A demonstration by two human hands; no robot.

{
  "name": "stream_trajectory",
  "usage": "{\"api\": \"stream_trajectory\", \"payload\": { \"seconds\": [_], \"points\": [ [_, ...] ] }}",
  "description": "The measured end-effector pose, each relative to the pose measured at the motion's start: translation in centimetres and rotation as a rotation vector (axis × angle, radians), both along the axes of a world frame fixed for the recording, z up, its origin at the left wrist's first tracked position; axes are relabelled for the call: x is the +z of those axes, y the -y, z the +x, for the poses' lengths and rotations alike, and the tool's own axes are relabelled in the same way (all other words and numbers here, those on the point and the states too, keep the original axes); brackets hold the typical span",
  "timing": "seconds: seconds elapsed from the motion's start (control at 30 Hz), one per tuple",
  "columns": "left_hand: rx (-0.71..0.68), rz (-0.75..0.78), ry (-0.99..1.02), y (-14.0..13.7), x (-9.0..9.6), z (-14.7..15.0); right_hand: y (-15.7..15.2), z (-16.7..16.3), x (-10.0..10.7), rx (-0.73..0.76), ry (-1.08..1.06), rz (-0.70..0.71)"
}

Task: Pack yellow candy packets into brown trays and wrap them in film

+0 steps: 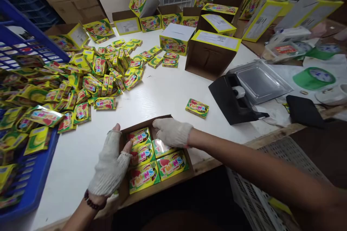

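Your left hand sat closest, gloved with the fingertips bare, its fingers curled loosely against the left wall of the small brown carton, thumb touching the upper-left packet inside; it steadied the wall and gripped nothing. Your right hand, also gloved, lay palm-down over the far right corner of that carton, fingers bent flat onto a packet there; whether they pinched it or merely pressed it you could not tell from this view.

Candy packets filled the carton in two columns, face up, at the near edge of the white table. By the look of it, you were in the filling step, seating the last packet of this layer. Judging from the tight fit, the next move called for pressing that packet level with its neighbours while your left hand kept the wall from bowing out.

One stray packet lay just beyond the carton to the right. A loose heap of packets spread across the table's left, spilling from a blue crate. A black tape dispenser stood to the right, with finished boxes behind.
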State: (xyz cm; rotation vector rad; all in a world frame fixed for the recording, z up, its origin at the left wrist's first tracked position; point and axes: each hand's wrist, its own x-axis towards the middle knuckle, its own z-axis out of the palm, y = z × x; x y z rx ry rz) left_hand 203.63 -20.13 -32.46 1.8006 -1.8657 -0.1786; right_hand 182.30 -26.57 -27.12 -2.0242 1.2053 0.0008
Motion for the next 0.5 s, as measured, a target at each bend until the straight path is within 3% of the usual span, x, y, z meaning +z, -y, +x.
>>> {"api": "stream_trajectory", "payload": {
  "seconds": [0.07, 0.17, 0.33, 0.5],
  "points": [
    [0.086, 0.112, -0.102, 0.2, -0.6, -0.4, 1.4, 1.4, -0.5, 0.094, -0.128, 0.029],
    [0.142, 0.135, -0.219, 0.2, -0.7, -0.9, 2.1, 3.0, -1.6, 0.121, -0.221, 0.036],
    [0.161, 0.130, -0.305, 0.3, -0.4, -1.4, 1.2, 3.0, -3.7, 0.032, -0.134, 0.005],
    [0.173, 0.117, -0.328, 0.4, -0.6, -1.8, 0.9, 1.6, -4.5, 0.069, -0.037, 0.027]
  ]
}}
